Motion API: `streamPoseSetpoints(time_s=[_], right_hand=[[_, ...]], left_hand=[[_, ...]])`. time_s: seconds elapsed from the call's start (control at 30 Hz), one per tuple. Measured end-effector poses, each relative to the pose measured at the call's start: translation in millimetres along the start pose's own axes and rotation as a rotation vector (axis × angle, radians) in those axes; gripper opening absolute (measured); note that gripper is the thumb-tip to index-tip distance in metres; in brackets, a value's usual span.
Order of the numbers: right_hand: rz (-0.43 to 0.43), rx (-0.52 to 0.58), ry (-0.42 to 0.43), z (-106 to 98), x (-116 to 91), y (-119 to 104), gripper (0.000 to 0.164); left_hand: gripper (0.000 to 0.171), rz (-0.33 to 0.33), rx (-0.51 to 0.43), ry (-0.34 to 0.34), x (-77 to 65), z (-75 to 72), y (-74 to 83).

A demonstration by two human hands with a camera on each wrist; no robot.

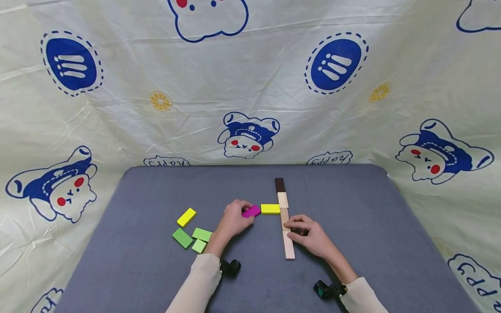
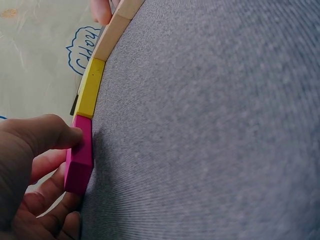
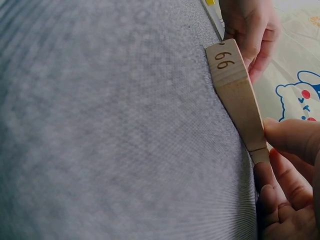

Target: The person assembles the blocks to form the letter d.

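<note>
My left hand [image 1: 234, 219] pinches a magenta block [image 1: 252, 211] between thumb and fingers. In the left wrist view, the end of this magenta block [image 2: 81, 155] meets a yellow block [image 1: 270, 209]. That yellow block's other end meets a line of wooden blocks [image 1: 288, 248] running front to back. A dark brown block [image 1: 279, 184] forms the far end of the line. Fingertips and thumb of my right hand [image 1: 313, 238] touch the line's right side near its middle. The near wooden block [image 3: 240, 100] bears a two-digit marking on its end.
Left of my left hand lie a loose yellow block [image 1: 186, 217], a green block [image 1: 182, 238] and two light green blocks [image 1: 202, 234], one partly behind the forearm. The grey table [image 1: 129, 278] ends at a printed cloth [image 1: 250, 69] behind.
</note>
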State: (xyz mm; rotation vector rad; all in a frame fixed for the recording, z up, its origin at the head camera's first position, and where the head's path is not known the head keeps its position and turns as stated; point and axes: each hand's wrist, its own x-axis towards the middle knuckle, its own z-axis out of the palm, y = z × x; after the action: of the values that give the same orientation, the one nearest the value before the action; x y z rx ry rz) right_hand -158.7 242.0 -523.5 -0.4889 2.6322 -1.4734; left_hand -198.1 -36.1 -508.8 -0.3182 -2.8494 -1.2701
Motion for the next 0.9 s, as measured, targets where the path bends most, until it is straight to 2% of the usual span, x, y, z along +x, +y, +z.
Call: streamPoseSetpoints(time_s=[0.6,0.9], right_hand=[[-0.020,0.004,0.006,0.3,-0.2,2.3,0.024],[-0.014,-0.010,0.013,0.0,0.0,2.0,0.024]], left_hand=[[0.035,-0.006,0.057,0.030,-0.6,7.6,2.4],[0.035,-0.003,0.054,0.034,-2.2,7.4,2.4]])
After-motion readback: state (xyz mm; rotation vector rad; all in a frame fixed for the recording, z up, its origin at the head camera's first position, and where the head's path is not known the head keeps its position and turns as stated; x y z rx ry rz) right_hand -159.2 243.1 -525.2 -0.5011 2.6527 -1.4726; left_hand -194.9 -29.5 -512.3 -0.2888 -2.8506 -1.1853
